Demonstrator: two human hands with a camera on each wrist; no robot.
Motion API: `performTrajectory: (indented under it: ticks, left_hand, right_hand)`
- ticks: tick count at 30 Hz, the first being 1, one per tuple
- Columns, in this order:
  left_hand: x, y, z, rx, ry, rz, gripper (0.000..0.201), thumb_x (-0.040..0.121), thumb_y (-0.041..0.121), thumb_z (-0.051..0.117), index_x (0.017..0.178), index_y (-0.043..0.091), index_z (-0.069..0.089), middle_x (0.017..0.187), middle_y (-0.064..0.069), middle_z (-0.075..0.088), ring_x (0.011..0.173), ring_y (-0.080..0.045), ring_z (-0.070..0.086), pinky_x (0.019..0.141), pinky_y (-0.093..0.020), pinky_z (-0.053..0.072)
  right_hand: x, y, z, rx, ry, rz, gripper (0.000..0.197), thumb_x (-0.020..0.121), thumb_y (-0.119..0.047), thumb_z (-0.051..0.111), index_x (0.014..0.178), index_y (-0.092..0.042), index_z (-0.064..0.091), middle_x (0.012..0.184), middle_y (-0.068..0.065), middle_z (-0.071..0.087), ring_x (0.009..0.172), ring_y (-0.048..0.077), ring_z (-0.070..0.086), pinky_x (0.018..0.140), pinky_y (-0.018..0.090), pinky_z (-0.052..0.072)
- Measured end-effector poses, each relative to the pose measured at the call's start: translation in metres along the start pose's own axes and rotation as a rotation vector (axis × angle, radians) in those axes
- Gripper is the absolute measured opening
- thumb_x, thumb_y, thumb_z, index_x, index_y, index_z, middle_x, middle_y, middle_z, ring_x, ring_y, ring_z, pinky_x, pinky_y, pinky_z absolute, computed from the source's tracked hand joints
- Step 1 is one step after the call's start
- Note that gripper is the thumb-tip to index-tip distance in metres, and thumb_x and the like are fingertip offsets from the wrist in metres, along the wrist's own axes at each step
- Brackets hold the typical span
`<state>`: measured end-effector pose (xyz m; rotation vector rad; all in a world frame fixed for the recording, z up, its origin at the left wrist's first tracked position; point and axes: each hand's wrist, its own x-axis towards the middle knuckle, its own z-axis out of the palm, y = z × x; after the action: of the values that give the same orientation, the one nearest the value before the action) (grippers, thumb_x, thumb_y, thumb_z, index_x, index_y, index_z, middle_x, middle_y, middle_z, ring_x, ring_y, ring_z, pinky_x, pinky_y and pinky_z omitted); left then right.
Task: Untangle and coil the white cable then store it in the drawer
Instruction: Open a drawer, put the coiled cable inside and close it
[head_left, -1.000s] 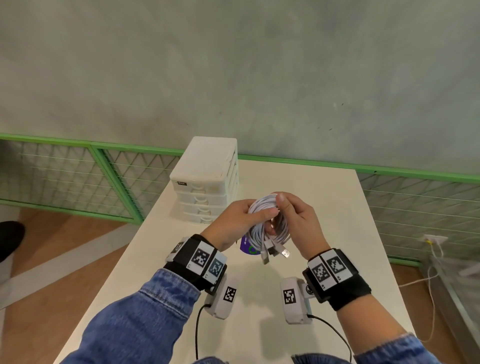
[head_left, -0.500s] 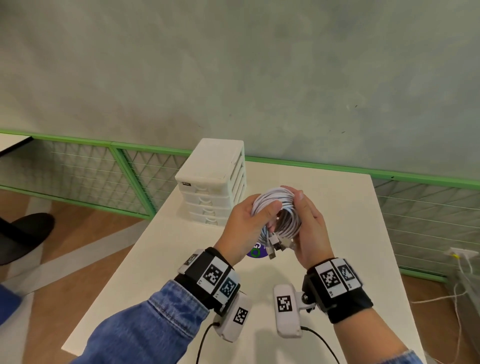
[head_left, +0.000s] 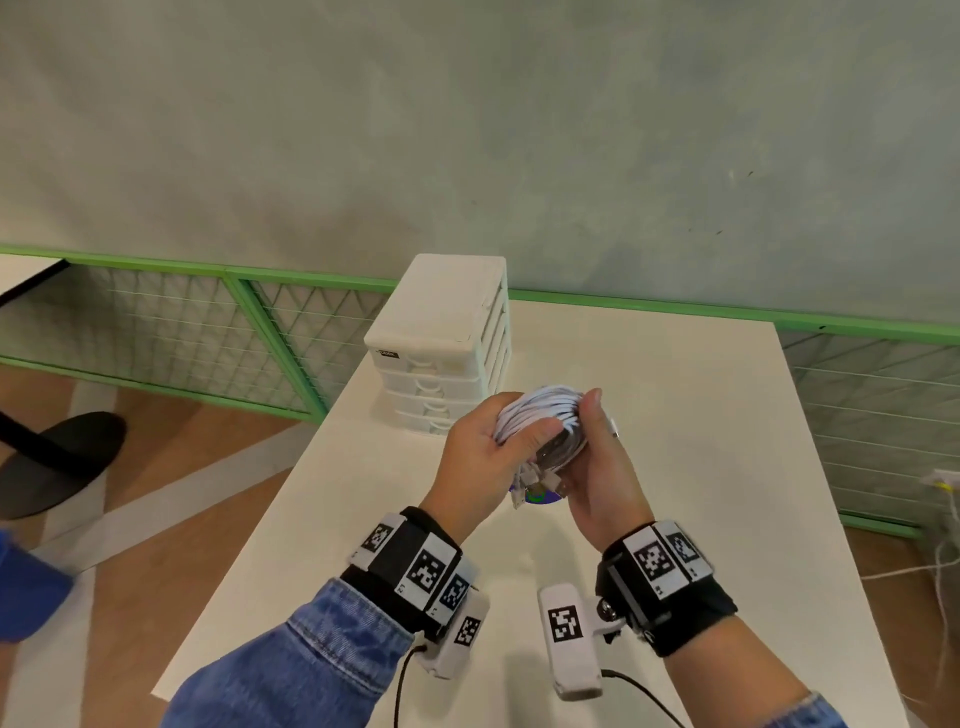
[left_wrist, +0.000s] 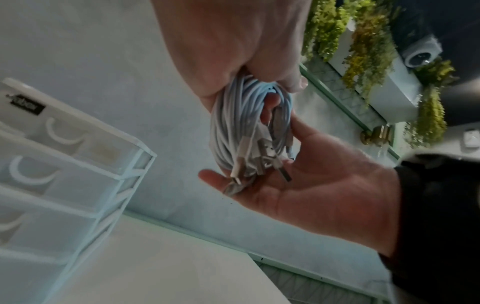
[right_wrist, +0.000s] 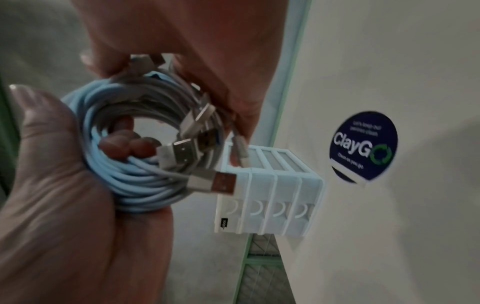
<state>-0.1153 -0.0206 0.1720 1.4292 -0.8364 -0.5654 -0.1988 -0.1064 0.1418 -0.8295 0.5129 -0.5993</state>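
Observation:
The white cable (head_left: 545, 410) is wound into a tight coil and held above the table, just in front of the white drawer unit (head_left: 447, 332). My left hand (head_left: 498, 441) grips the coil's left side, thumb laid across the strands. My right hand (head_left: 597, 447) holds the other side; in the right wrist view its fingers pass through the coil (right_wrist: 135, 185) and the thumb lies outside. Several USB plugs (right_wrist: 213, 183) hang from the coil (left_wrist: 233, 123) against the right palm. The drawer unit (right_wrist: 272, 195) has all its drawers closed.
The white table (head_left: 675, 467) carries a round dark-blue ClayGo sticker (right_wrist: 363, 146) below the hands. A green mesh fence (head_left: 182, 322) runs behind the table. A black chair base (head_left: 57, 457) stands on the floor at left, and loose wires (head_left: 940, 519) hang at right.
Both hands kept hold of the coil and carried it a little up and toward the drawer unit. The dangling plugs now sit tucked between the palms.

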Motion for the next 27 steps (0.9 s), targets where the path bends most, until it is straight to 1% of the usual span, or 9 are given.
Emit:
performTrajectory:
  ticks: [4,9,12,14,17,19,22,25,27]
  left_hand:
    - [0.011,-0.007,-0.015,0.018,-0.059,0.020,0.019,0.081,0.013,0.071,0.087,0.030,0.065,0.076,0.021,0.070,0.073,0.000,0.064,0.068,-0.017,0.052]
    - [0.023,-0.017,-0.041,-0.101,-0.094,-0.023,0.021,0.084,0.007,0.066,0.086,0.028,0.062,0.069,0.021,0.068,0.064,0.003,0.062,0.062,-0.016,0.050]
    - [0.032,-0.020,-0.056,-0.175,-0.128,-0.060,0.018,0.085,0.006,0.064,0.087,0.024,0.061,0.063,0.014,0.067,0.058,-0.001,0.060,0.060,-0.019,0.052]
    - [0.040,-0.023,-0.066,-0.225,-0.143,-0.076,0.010,0.084,0.014,0.068,0.088,0.022,0.062,0.056,0.008,0.062,0.052,-0.006,0.056,0.057,-0.024,0.052]
    - [0.050,-0.030,-0.080,-0.299,-0.154,-0.096,0.024,0.073,0.038,0.068,0.089,0.021,0.063,0.052,0.006,0.057,0.051,-0.010,0.052,0.060,-0.032,0.050]
    - [0.055,-0.034,-0.087,-0.314,-0.141,-0.108,0.028,0.070,0.042,0.067,0.089,0.022,0.063,0.052,0.007,0.058,0.052,-0.009,0.053,0.061,-0.031,0.049]
    - [0.060,-0.044,-0.097,-0.291,-0.151,-0.118,0.017,0.077,0.034,0.065,0.090,0.023,0.064,0.053,0.008,0.059,0.054,-0.007,0.054,0.064,-0.026,0.048]
    - [0.062,-0.055,-0.105,-0.262,-0.168,-0.137,0.008,0.085,0.027,0.064,0.092,0.026,0.063,0.061,0.009,0.062,0.060,-0.005,0.058,0.067,-0.023,0.049]
    - [0.063,-0.061,-0.109,-0.233,-0.190,-0.135,0.009,0.090,0.020,0.061,0.094,0.027,0.062,0.074,0.009,0.065,0.067,-0.001,0.062,0.069,-0.018,0.049]
  right_hand:
    - [0.008,0.015,0.019,0.130,0.033,-0.011,0.058,0.076,-0.064,0.039,0.093,-0.020,0.071,0.093,0.009,0.072,0.085,0.024,0.069,0.069,0.034,0.054]
    - [0.031,0.025,0.041,0.248,0.184,0.014,0.064,0.078,-0.066,0.047,0.109,-0.012,0.061,0.103,0.017,0.066,0.096,0.031,0.066,0.073,0.037,0.055]
    - [0.047,0.028,0.057,0.238,0.311,-0.017,0.049,0.077,-0.057,0.055,0.101,-0.014,0.059,0.092,0.013,0.062,0.084,0.030,0.064,0.065,0.033,0.054]
    - [0.056,0.032,0.067,0.186,0.385,-0.120,0.042,0.072,-0.050,0.065,0.099,-0.019,0.058,0.084,0.007,0.058,0.074,0.025,0.059,0.060,0.031,0.051]
    - [0.061,0.036,0.081,0.058,0.451,-0.291,0.019,0.092,-0.033,0.049,0.104,-0.028,0.063,0.078,0.000,0.062,0.067,0.020,0.060,0.058,0.030,0.052]
    - [0.063,0.043,0.089,-0.018,0.479,-0.310,0.028,0.096,-0.033,0.042,0.094,-0.023,0.068,0.080,0.006,0.065,0.073,0.025,0.062,0.065,0.036,0.053]
    - [0.066,0.054,0.098,-0.077,0.541,-0.277,0.045,0.093,-0.051,0.039,0.082,-0.020,0.069,0.085,0.014,0.069,0.082,0.031,0.065,0.081,0.049,0.052]
    - [0.068,0.065,0.104,-0.143,0.581,-0.289,0.051,0.087,-0.060,0.042,0.084,-0.016,0.067,0.085,0.016,0.067,0.080,0.031,0.065,0.079,0.045,0.053]
    - [0.070,0.070,0.105,-0.177,0.604,-0.335,0.048,0.083,-0.059,0.049,0.076,-0.015,0.065,0.078,0.016,0.064,0.074,0.030,0.062,0.073,0.043,0.052]
